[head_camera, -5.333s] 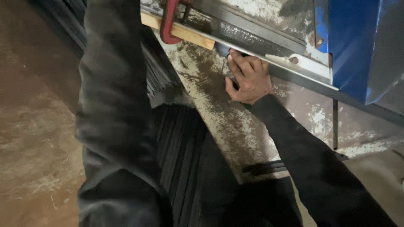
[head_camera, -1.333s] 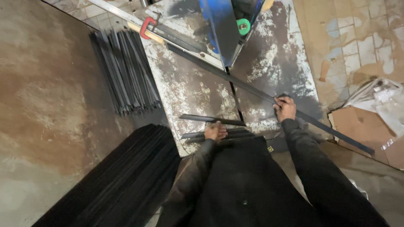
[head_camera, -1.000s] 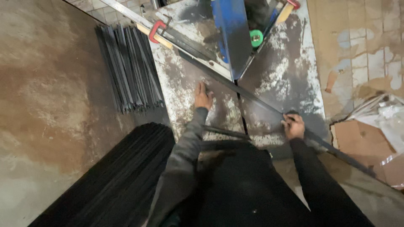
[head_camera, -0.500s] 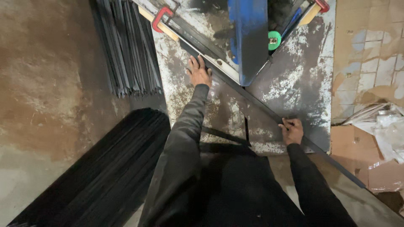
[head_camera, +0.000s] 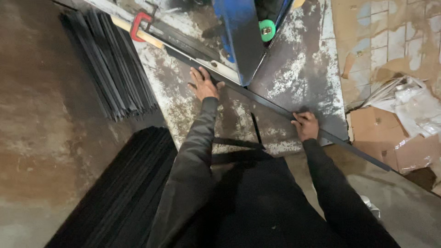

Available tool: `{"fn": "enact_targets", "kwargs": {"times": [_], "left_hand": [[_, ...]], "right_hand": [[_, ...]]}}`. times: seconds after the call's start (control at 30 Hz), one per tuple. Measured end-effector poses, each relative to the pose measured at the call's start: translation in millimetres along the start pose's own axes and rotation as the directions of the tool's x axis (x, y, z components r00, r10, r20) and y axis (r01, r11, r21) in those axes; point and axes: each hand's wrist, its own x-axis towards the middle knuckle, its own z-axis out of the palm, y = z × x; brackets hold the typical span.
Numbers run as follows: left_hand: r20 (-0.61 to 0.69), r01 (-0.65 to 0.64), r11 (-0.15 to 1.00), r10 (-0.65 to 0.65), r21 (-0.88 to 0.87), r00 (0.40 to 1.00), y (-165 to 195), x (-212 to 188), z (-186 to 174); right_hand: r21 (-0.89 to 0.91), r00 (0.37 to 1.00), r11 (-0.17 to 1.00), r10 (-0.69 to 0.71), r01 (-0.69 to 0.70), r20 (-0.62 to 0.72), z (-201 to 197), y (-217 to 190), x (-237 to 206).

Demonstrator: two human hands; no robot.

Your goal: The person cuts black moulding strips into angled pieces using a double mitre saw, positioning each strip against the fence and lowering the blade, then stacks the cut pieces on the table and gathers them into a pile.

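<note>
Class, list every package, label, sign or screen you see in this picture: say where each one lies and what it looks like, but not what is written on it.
Flattened cardboard box: on the floor at right, beyond the long metal strip; brown, creased, with torn flaps.
Crumpled plastic wrapping: lying on the cardboard's upper part; whitish, translucent, bunched.
Labels, signs and screens: none visible.

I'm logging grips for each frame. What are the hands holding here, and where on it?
Both hands are on the long dark metal bar: left hand lies flat near the blue machine, right hand grips its midsection.
</note>
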Motion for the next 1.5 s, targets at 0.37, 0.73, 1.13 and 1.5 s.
{"fn": "enact_targets", "kwargs": {"times": [0.37,0.73,1.13,1.5], "left_hand": [[0.016,0.022,0.998,-0.022,0.054,1.000,3,2,-5],[0.139,0.014,0.986,-0.038,0.164,0.990,12,3,-28],[0.239,-0.408,0.839,0.340,0.359,0.910,-62,-140,4],[0.157,-0.416,0.901,0.395,0.127,0.905,-122,-401,56]], "right_hand": [[0.034,0.994,0.998,0.061,-0.058,-0.089,-20,26,-26],[0.013,0.999,1.000,-0.015,0.016,-0.042,-25,34,-29],[-0.168,0.990,0.979,0.098,-0.115,-0.102,-88,67,-190],[-0.075,0.984,0.985,-0.158,0.153,-0.077,-27,16,-304]]}}
